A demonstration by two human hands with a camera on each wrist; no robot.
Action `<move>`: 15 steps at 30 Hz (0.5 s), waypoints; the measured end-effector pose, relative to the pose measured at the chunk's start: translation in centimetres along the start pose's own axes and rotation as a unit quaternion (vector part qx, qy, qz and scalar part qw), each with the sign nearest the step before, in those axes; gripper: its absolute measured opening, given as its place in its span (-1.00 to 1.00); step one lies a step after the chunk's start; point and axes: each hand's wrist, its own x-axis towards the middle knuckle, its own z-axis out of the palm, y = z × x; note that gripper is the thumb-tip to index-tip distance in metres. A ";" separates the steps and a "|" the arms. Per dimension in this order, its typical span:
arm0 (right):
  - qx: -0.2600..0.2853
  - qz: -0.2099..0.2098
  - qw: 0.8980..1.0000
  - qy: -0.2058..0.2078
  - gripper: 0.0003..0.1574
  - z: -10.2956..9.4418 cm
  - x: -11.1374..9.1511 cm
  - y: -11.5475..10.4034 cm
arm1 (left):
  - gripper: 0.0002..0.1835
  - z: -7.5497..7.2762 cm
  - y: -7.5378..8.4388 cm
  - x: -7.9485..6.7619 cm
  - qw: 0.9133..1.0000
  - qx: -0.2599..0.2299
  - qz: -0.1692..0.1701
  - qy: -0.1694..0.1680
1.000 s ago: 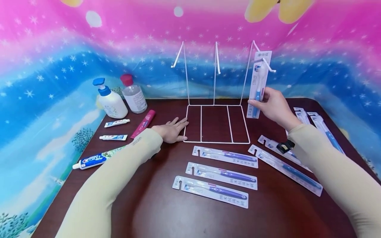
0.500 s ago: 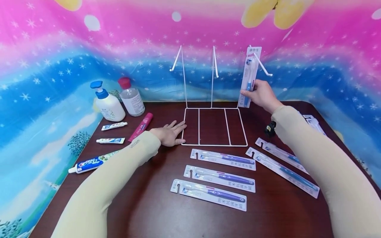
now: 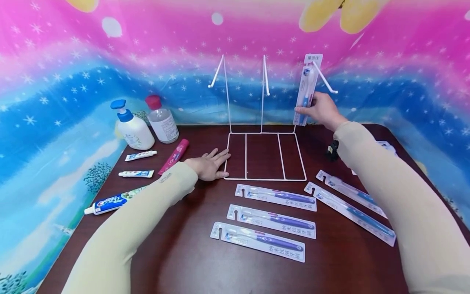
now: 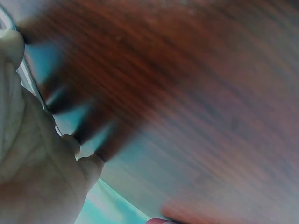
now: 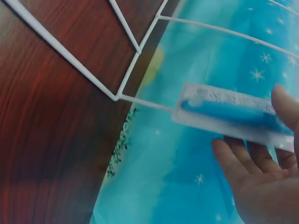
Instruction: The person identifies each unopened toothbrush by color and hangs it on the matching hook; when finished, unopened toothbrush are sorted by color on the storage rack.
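My right hand [image 3: 324, 110] pinches the lower half of a packaged blue toothbrush [image 3: 307, 87], thumb in front and fingers behind. The pack stands nearly upright at the right-hand hook of a white wire rack [image 3: 282, 155], the hook's prong crossing its upper part. In the right wrist view the blue toothbrush pack [image 5: 229, 112] lies between thumb and fingers, its lower end over the rack's upright. My left hand [image 3: 210, 165] lies flat on the table with fingers spread, fingertips at the rack's left base wire. The left wrist view shows that hand [image 4: 42, 154] along the wire.
Several packaged toothbrushes lie in front: purple ones [image 3: 275, 196] in the middle, blue ones [image 3: 352, 214] at right, partly under my right sleeve. At left stand a pump bottle [image 3: 136, 132] and a red-capped bottle [image 3: 163, 122], with toothpaste tubes [image 3: 110, 204] and a pink tube [image 3: 175, 155] nearby.
My right hand has moved left and back with the blue toothbrush pack, from near the hook's tip to further in along it. The left hand keeps its place at the rack.
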 end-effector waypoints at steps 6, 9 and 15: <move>-0.021 0.018 1.000 -0.011 -0.06 -2.4 -1.7 1.5 | -0.10 0.2 -0.3 0.6 1.000 -0.001 -0.010 -0.008; -0.076 0.042 0.996 -0.019 -0.15 -3.9 -3.3 3.1 | -0.11 0.1 -0.3 0.7 1.000 0.000 -0.012 -0.011; -0.194 0.126 0.972 -0.034 -0.29 -4.3 -5.8 8.1 | -0.12 -0.4 -0.1 0.1 1.000 -0.005 -0.001 -0.006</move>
